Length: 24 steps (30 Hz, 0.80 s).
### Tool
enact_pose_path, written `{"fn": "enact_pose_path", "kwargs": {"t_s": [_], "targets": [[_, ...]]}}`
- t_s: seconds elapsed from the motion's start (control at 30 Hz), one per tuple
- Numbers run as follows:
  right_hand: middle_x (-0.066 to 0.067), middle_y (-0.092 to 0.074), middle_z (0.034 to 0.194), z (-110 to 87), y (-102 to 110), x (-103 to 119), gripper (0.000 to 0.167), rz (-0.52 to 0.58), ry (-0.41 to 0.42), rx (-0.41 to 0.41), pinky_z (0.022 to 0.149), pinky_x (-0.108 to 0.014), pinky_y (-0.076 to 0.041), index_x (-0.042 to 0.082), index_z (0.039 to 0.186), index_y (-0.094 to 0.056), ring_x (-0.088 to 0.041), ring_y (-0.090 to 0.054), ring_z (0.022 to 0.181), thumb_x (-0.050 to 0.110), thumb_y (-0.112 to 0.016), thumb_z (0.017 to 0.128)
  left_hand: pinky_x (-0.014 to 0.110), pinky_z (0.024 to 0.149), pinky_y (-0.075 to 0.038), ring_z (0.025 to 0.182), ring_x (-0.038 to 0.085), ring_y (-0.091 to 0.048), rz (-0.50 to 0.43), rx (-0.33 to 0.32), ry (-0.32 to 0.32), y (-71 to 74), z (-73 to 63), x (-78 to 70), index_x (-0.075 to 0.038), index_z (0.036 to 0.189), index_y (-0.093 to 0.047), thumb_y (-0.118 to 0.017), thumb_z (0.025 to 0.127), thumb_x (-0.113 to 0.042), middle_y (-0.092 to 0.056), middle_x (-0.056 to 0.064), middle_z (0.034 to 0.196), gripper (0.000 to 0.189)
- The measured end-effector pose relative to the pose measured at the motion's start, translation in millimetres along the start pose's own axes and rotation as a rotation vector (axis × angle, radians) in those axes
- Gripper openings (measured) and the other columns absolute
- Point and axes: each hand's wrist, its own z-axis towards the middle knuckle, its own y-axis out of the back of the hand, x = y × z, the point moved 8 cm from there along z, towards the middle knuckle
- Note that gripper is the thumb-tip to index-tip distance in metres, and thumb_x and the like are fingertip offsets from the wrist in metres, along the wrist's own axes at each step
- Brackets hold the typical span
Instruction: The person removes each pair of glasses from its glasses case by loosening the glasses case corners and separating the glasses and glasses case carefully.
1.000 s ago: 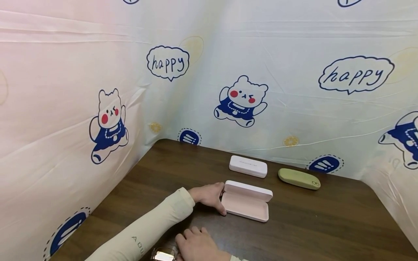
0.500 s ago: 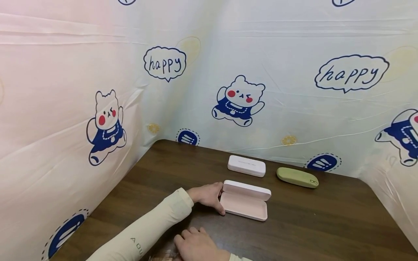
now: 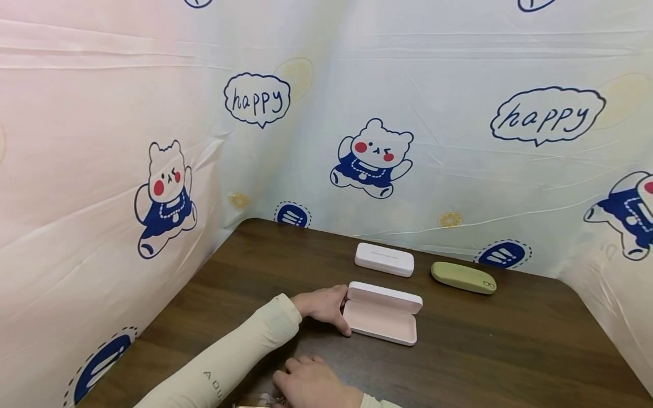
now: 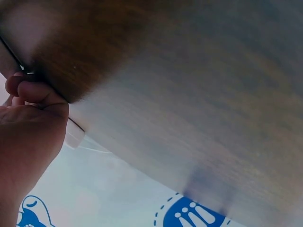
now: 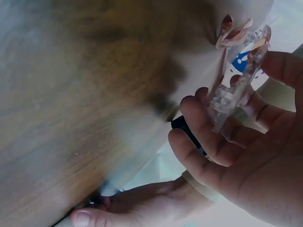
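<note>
At the middle of the table in the head view, a white glasses case (image 3: pixel 380 324) with a pale pink lining lies with its lid raised. My left hand (image 3: pixel 325 309) grips its left end, thumb at the front corner and fingers toward the hinge side. Nearer the front edge is my right hand (image 3: pixel 312 382), low over the table. In the right wrist view, that hand's thumb and fingers hold a pair of clear-framed glasses (image 5: pixel 232 97) with pinkish parts. Only a bit of the glasses (image 3: pixel 255 400) shows at the bottom of the head view.
A closed white glasses case (image 3: pixel 385 260) lies behind the raised lid. To its right is a closed green case (image 3: pixel 463 277) with a small glasses drawing. Printed cloth (image 3: pixel 439 187) hangs around the back and sides of the dark wooden table (image 3: pixel 490 340).
The glasses have turned slightly in my right hand near the bottom edge. The head view has shifted a little. My left hand stays on the raised-lid case.
</note>
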Motion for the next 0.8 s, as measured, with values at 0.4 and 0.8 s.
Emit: {"fn": "enact_pose_path", "kwargs": {"t_s": [0.4,0.8], "targets": [[0.012,-0.052,0.083,-2.3,13.9,-2.1,0.019,-0.027,0.042,-0.089,0.063,-0.022,-0.04,0.025,0.094,-0.065,-0.003,-0.049,0.076,0.043,-0.07,0.092,0.027,0.082,-0.045,0.09,0.011,-0.053,0.005,0.003,0.003,-0.3,-0.3,1.1,-0.011,0.118,-0.052,-0.093,0.064,-0.046,-0.052,-0.005,0.102,0.076],[0.0,-0.061,0.094,-54.4,74.7,-109.5,0.009,0.068,-0.267,-0.414,0.07,-0.038,-0.05,0.014,0.095,-0.069,-0.019,-0.06,0.085,0.021,-0.07,0.089,0.029,0.072,-0.046,0.08,0.013,-0.052,0.028,-0.021,-0.061,2.3,-0.9,-1.7,-0.013,0.1,-0.05,-0.087,0.075,-0.034,-0.051,-0.003,0.092,0.049]]}}
